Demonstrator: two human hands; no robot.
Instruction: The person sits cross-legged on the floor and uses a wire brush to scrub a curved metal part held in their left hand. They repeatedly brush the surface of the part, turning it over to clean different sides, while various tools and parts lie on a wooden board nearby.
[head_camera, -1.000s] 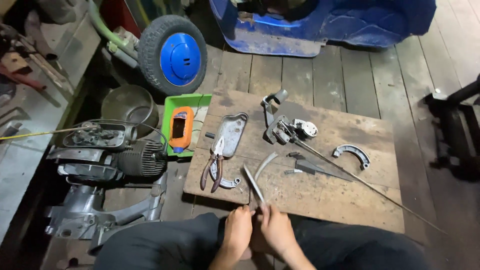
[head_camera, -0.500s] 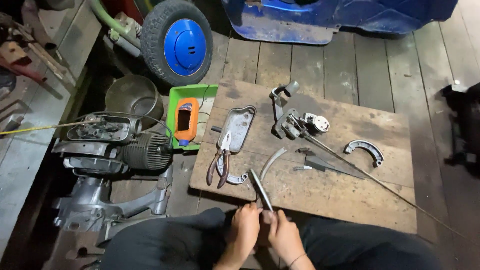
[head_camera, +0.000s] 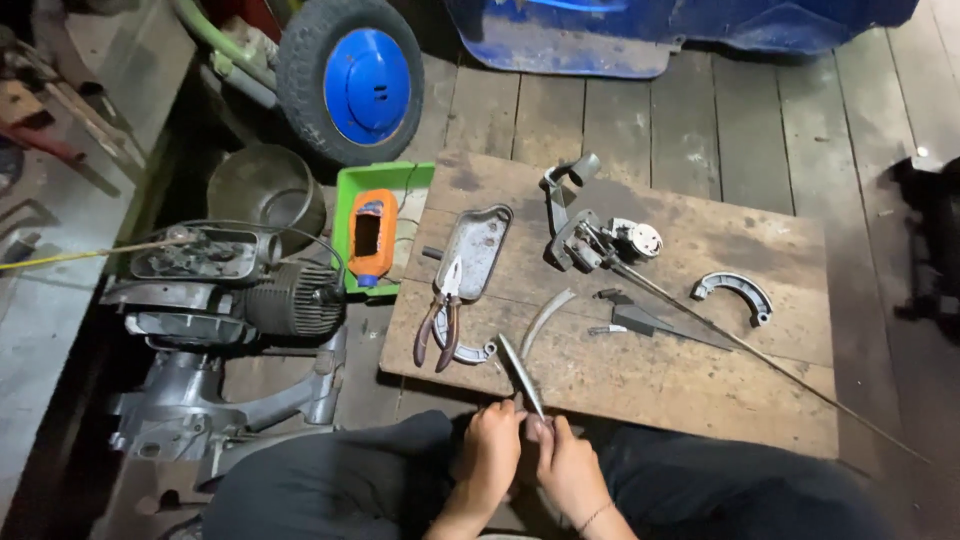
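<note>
Hands: left hand (head_camera: 490, 448) and right hand (head_camera: 562, 465) close together at near edge of wooden board (head_camera: 640, 385), over the person's lap
Left hand state: fingers curled shut around lower end of metal strip (head_camera: 522, 375)
Right hand state: fingers pinched on same lower end, touching left hand
Metal strip: thin, flat, grey; slants up and left from both hands over board's near edge; top end near brake shoe (head_camera: 462, 352)
Curved strip (head_camera: 545, 320): pale arc lying on board just beyond held strip, not touching hands
Pliers (head_camera: 440, 318): red-brown handles, lying on board's left part, jaws resting on metal cover (head_camera: 474, 250)
Brake shoe: half ring, partly under pliers handles
Second brake shoe (head_camera: 733, 293): half ring on board's right part, well apart from hands
Lever assembly (head_camera: 590, 235): grey metal cluster at board's far middle, long thin rod (head_camera: 760, 360) running from it down to the right, past board edge
Small wedge piece (head_camera: 640, 320): dark, beside rod, mid board
Green tray (head_camera: 375, 190): left of board, orange bottle (head_camera: 372, 238) lying in it
Engine (head_camera: 230, 290): dark, finned, on floor left of board
Metal bowl (head_camera: 265, 190): behind engine
Wheel (head_camera: 350, 85): black tyre, blue hub, far left
Blue body panel (head_camera: 640, 30): at top edge
Floor (head_camera: 700, 130): wooden planks
</note>
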